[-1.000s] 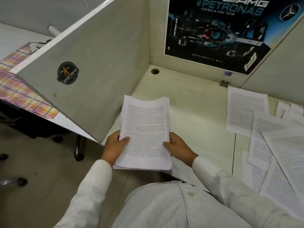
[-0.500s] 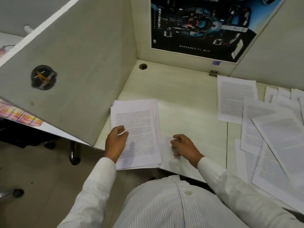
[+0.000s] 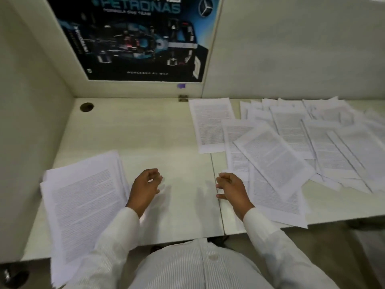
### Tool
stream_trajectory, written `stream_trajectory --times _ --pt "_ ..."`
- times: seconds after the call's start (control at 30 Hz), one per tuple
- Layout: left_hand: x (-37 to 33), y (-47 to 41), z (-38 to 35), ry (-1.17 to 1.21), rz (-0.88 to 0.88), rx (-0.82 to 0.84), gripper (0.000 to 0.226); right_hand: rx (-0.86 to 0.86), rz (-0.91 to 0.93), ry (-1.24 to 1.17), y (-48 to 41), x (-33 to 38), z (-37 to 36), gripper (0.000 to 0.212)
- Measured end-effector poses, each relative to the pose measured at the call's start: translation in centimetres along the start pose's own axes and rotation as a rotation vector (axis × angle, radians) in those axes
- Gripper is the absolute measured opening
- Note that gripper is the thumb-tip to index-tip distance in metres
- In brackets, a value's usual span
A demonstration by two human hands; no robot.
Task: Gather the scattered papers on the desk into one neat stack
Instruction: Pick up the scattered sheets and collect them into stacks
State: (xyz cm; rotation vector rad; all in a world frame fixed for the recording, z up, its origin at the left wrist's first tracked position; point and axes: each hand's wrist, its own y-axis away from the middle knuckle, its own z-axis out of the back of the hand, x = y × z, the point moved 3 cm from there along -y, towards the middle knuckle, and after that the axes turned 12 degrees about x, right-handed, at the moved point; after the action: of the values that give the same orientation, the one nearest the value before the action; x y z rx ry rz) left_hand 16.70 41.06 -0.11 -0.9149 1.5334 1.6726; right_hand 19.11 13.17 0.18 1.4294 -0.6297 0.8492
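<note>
Stack (image 3: 83, 205) overhangs the desk (image 3: 145, 138) at its near left edge while left hand (image 3: 145, 188) and right hand (image 3: 231, 188) hover empty, fingers loosely curled, so the left sleeve (image 3: 116, 236) brushing it could spill sheets.

We have room to move over the bare middle of the desk (image 3: 166, 132). The stack (image 3: 83, 205) fills the left side, close to the side wall (image 3: 31, 101). On the right, loose papers (image 3: 291, 153) cover it. The back wall (image 3: 291, 49) closes the far edge.
</note>
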Motion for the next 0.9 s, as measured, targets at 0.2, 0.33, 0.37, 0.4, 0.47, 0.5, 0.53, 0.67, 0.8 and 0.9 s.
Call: stream_trajectory --times 0.2,0.33,0.37,0.4,0.47,0.5,0.53,0.67,0.8,0.9 --pt "-2.6 -4.1 -5.7 -0.046 0.045 0.066 0.027 -0.136 0.047 0.262 -3.0 1.0 8.0 0.034" --pt "-3.8 -7.1 -8.8 -0.170 0.075 0.052 0.031 -0.278 0.094 0.784 -6.1 0.9 13.0 0.050" --pt "-4.1 -8.0 -9.5 -0.219 0.082 0.035 0.034 -0.288 0.072 0.885 -6.8 0.8 14.1 0.055" --pt "-4.5 -9.0 -10.1 -0.275 0.087 0.015 0.036 -0.278 0.041 0.966 -7.4 0.6 15.1 0.060" --pt "-5.7 -11.0 -11.5 -0.390 0.110 -0.025 0.044 -0.214 -0.019 1.080 -8.5 0.0 16.4 0.066" --pt "-6.4 -12.0 -12.2 -0.439 0.127 -0.043 0.050 -0.181 -0.033 1.132 -8.9 -0.3 16.7 0.065" --pt "-7.1 -13.0 -12.9 -0.477 0.145 -0.054 0.055 -0.164 -0.030 1.178 -9.3 -0.7 16.9 0.062" --pt "-8.7 -16.8 -16.2 -0.569 0.230 -0.105 0.068 -0.188 0.041 1.248 -10.7 -1.2 17.3 0.043" --pt "-9.4 -19.1 -19.1 -0.634 0.332 -0.206 0.078 -0.214 0.118 1.263 -11.4 -0.9 17.8 0.036" --pt "-9.5 -20.5 -19.7 -0.570 0.401 -0.234 0.079 -0.203 0.133 1.155 -11.7 -0.2 18.7 0.022"
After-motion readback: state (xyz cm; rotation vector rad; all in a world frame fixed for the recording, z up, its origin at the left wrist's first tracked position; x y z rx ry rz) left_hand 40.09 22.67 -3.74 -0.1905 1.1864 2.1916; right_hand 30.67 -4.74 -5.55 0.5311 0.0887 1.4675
